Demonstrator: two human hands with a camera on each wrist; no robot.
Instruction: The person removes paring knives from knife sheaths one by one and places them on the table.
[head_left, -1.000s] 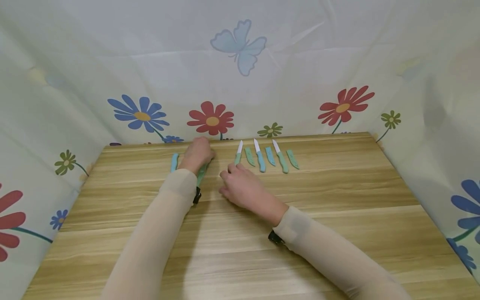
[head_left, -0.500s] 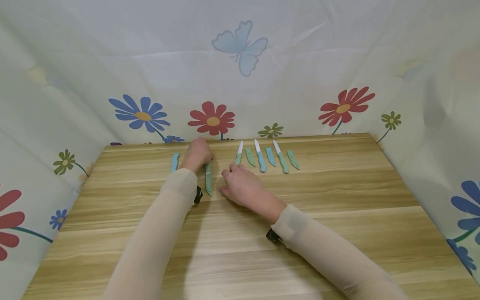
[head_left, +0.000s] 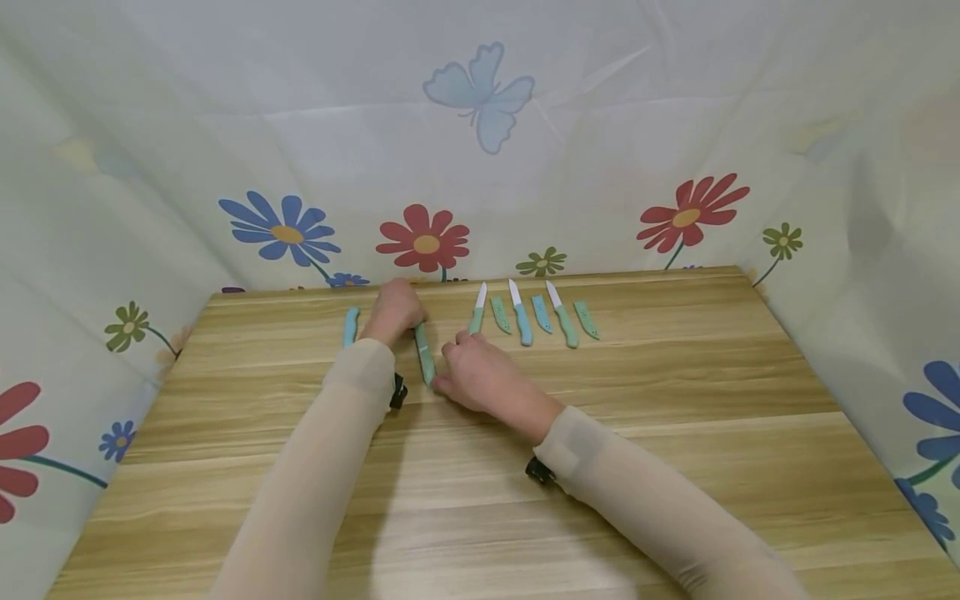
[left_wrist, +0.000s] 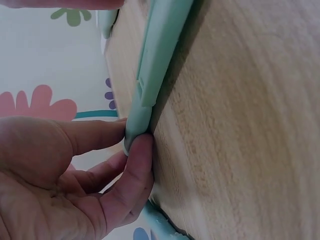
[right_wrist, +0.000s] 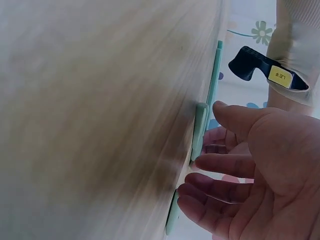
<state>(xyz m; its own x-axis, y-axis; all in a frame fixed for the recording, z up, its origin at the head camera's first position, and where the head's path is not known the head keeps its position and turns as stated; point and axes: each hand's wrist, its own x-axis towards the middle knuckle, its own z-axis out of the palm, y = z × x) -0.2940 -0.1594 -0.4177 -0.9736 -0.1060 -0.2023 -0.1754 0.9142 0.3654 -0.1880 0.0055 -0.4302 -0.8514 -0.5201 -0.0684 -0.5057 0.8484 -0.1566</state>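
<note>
A green sheathed knife (head_left: 424, 354) lies lengthwise on the table between my hands. My left hand (head_left: 393, 310) pinches its handle end between thumb and fingers, as the left wrist view shows. Facing me is the green sheath (left_wrist: 162, 50), fitted over the blade. My right hand (head_left: 483, 373) is beside the knife's near end, its thumb (right_wrist: 232, 115) right at the sheath tip and its other fingers loosely bent. In the right wrist view the knife (right_wrist: 200, 127) runs from my right thumb towards my left fingers.
Right of my hands lie bare-bladed paring knives, green (head_left: 477, 315), blue (head_left: 521, 321) and green (head_left: 564, 321), alternating with sheaths in green (head_left: 501, 315), blue (head_left: 542, 313) and green (head_left: 587, 320). A blue handle (head_left: 351, 323) shows left of my left hand. A floral curtain (head_left: 585, 183) backs the table.
The sheathed knife has come out from beside my left wrist and its near end has swung right, to my right thumb. My left hand stays at the handle; my right hand has shifted slightly left.
</note>
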